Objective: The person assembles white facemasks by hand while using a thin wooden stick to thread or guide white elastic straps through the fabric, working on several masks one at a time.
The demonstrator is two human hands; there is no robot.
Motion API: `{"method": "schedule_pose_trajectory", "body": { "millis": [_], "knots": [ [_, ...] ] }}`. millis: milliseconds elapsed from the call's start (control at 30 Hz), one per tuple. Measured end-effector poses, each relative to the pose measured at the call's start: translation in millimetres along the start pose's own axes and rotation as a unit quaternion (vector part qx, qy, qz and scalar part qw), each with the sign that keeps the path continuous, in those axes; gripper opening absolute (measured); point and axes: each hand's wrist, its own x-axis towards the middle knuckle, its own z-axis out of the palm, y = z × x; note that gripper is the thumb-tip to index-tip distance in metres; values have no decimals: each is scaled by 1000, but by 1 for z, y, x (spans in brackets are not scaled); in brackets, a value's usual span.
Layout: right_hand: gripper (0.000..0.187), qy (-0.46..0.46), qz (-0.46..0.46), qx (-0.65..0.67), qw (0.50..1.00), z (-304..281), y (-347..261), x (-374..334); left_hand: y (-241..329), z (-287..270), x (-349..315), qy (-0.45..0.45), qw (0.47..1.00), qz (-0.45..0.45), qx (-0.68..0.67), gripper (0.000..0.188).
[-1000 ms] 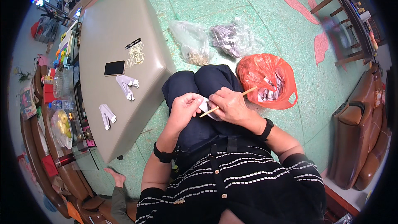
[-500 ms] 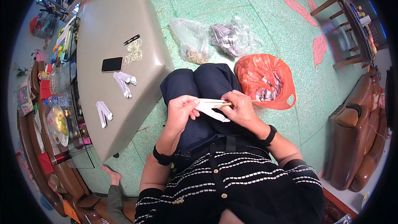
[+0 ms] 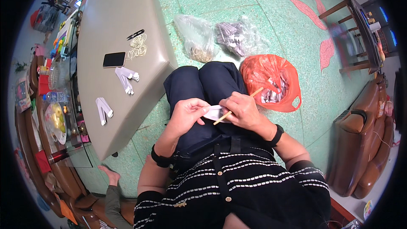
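Observation:
Above my lap, a white strip of folded material [image 3: 214, 113] is stretched between my two hands. My left hand [image 3: 187, 115] pinches one end of it between thumb and fingers. At the other end my right hand [image 3: 243, 110] is closed on the strip and on a thin wooden stick [image 3: 223, 118]. The stick slants through the right hand, its lower end crossing in front of the strip and its upper end sticking out past the knuckles. Part of the strip is hidden behind the right fingers.
On the beige bench [image 3: 114, 12] at left lie folded white strips [image 3: 125, 79], a phone [image 3: 114, 60], rubber bands [image 3: 137, 46] and black thread snips [image 3: 135, 34]. A red plastic bag [image 3: 254, 74] stands by my right knee; clear bags [image 3: 195, 32] lie ahead. Another person's foot [image 3: 111, 175] shows lower left.
The stick has turned from nearly level to a steep slant, its lower end now toward me. Less of the white strip shows between my hands, and its hanging V-shaped end is out of sight.

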Motion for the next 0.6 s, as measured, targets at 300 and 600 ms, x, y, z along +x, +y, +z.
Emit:
{"method": "schedule_pose_trajectory", "body": {
  "millis": [300, 600],
  "knots": [
    [26, -23, -88, 7, 996, -10, -15, -12, 7, -2, -12, -67, 996, -24, 46, 14],
    [27, -2, -82, -4, 997, -13, -11, -21, 14, 6, -21, -44, 986, 24, 158, 11]
  ]
}}
